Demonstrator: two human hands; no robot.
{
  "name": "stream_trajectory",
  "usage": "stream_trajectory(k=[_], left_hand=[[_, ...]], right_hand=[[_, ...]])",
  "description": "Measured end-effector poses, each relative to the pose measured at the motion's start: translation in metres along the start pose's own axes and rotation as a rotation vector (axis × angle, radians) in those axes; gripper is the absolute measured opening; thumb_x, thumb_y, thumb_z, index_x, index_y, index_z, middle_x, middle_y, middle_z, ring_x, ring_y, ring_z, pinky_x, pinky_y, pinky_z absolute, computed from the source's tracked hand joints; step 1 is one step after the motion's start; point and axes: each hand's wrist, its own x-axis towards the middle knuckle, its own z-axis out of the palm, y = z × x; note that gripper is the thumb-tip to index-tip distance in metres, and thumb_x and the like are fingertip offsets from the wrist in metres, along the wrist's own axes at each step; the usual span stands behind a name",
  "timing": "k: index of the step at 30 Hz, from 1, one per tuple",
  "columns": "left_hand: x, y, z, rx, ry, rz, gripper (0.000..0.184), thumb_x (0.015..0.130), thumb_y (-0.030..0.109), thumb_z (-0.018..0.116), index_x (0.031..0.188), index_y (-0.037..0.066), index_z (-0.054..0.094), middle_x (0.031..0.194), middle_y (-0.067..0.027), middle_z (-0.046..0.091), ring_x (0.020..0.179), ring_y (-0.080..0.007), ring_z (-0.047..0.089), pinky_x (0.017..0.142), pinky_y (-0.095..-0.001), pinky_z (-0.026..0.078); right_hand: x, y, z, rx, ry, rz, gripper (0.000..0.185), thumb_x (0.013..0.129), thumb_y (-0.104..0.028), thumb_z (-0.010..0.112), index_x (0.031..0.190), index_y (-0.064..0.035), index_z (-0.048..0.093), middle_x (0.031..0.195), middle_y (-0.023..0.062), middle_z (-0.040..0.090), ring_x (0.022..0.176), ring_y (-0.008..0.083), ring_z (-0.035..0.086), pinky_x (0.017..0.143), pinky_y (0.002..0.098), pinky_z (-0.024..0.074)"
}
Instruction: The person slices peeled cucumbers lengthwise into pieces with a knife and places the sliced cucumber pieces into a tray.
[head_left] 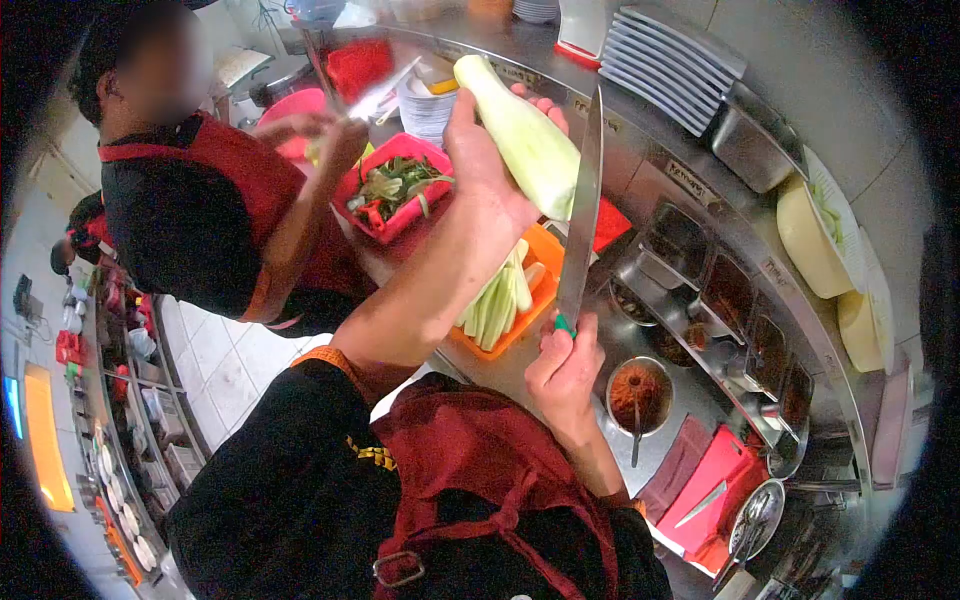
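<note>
Cradling the peeled cucumber [522, 140] in my left hand [484, 160], I grip the knife [587, 205] at its right in my right hand [565, 362]. Fingertips (bare ones) belong clear of the edge.

The vegetable [522, 140] is pale yellow-green. The knife [586, 200] has a silver-grey blade and a green handle [564, 325]. The cut sticks [492, 312] are pale green, their tray [543, 252] bright orange. The apron [450, 435] is dark red, the sleeve [255, 440] black with an orange cuff [338, 356].
</note>
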Motion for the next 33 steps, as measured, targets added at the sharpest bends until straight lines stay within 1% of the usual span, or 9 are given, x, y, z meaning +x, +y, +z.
stream_trajectory(k=[8,10,11,14,16,18,21,27,33], left_hand=[[-0.001,-0.002,0.005,0.030,0.013,0.042,0.044,0.093,0.047,0.046,0.093,0.004,0.054,0.084,-0.0106,0.056,0.076,-0.0228,0.057,0.071,-0.0364,0.054],[-0.003,-0.003,0.007,0.045,0.021,0.054,0.044,0.093,0.049,0.046,0.092,0.006,0.053,0.084,-0.0099,0.055,0.075,-0.0219,0.056,0.071,-0.0368,0.054],[-0.005,-0.003,0.008,0.116,-0.016,0.037,0.045,0.094,0.049,0.044,0.093,0.005,0.053,0.084,-0.0093,0.055,0.075,-0.0224,0.056,0.070,-0.0372,0.054],[-0.006,-0.001,0.013,0.212,-0.042,-0.014,0.046,0.095,0.048,0.039,0.098,0.004,0.052,0.085,-0.0079,0.056,0.077,-0.0226,0.056,0.071,-0.0376,0.051],[-0.003,0.003,0.011,0.237,-0.028,-0.047,0.046,0.096,0.046,0.037,0.102,0.003,0.051,0.086,-0.0071,0.056,0.078,-0.0223,0.056,0.072,-0.0376,0.049],[0.004,0.010,0.003,0.141,-0.135,-0.082,0.047,0.095,0.049,0.038,0.100,0.004,0.050,0.084,-0.0060,0.054,0.074,-0.0206,0.054,0.069,-0.0367,0.047],[-0.003,0.006,0.009,0.167,-0.120,0.034,0.047,0.094,0.051,0.040,0.098,0.006,0.050,0.082,-0.0054,0.053,0.071,-0.0199,0.053,0.067,-0.0360,0.045],[-0.002,0.009,0.009,0.103,-0.199,0.021,0.048,0.093,0.053,0.042,0.096,0.005,0.050,0.081,-0.0058,0.053,0.070,-0.0209,0.052,0.065,-0.0362,0.045],[-0.002,0.009,0.017,0.135,-0.087,0.020,0.048,0.094,0.052,0.039,0.096,0.005,0.049,0.080,-0.0070,0.051,0.068,-0.0211,0.051,0.063,-0.0355,0.045]], right_hand=[[-0.005,0.001,0.002,-0.021,-0.023,0.037,0.026,0.094,-0.019,0.046,0.109,0.0014,0.050,0.074,0.0254,0.060,0.066,0.0463,0.061,0.058,0.0498,0.0484],[-0.003,0.002,0.003,-0.089,0.037,-0.069,0.024,0.095,-0.019,0.043,0.098,0.0035,0.048,0.062,0.0107,0.055,0.052,0.0223,0.057,0.049,0.0329,0.0440],[-0.003,0.002,0.003,-0.088,0.039,-0.070,0.024,0.095,-0.019,0.043,0.098,0.0035,0.048,0.062,0.0107,0.055,0.052,0.0223,0.057,0.049,0.0329,0.0440],[-0.005,0.001,0.003,-0.069,0.029,-0.043,0.023,0.094,-0.019,0.043,0.098,0.0034,0.048,0.064,0.0122,0.055,0.053,0.0240,0.058,0.050,0.0340,0.0446],[-0.006,0.000,0.002,-0.052,-0.023,-0.010,0.026,0.093,-0.018,0.046,0.109,0.0019,0.049,0.074,0.0250,0.060,0.065,0.0456,0.061,0.058,0.0495,0.0489],[-0.008,-0.001,0.005,-0.051,-0.029,0.017,0.026,0.092,-0.017,0.047,0.109,0.0022,0.049,0.073,0.0250,0.060,0.065,0.0451,0.061,0.058,0.0491,0.0492],[-0.006,-0.005,0.005,-0.050,-0.025,0.059,0.025,0.092,-0.016,0.047,0.109,0.0029,0.049,0.073,0.0249,0.060,0.064,0.0442,0.062,0.058,0.0484,0.0498],[-0.009,0.001,0.008,-0.084,-0.010,0.010,0.026,0.091,-0.016,0.047,0.108,0.0043,0.049,0.072,0.0245,0.060,0.063,0.0438,0.062,0.058,0.0479,0.0500],[-0.010,0.007,0.011,-0.081,-0.018,0.013,0.027,0.091,-0.016,0.047,0.109,0.0042,0.049,0.072,0.0251,0.060,0.063,0.0450,0.061,0.057,0.0486,0.0495]])
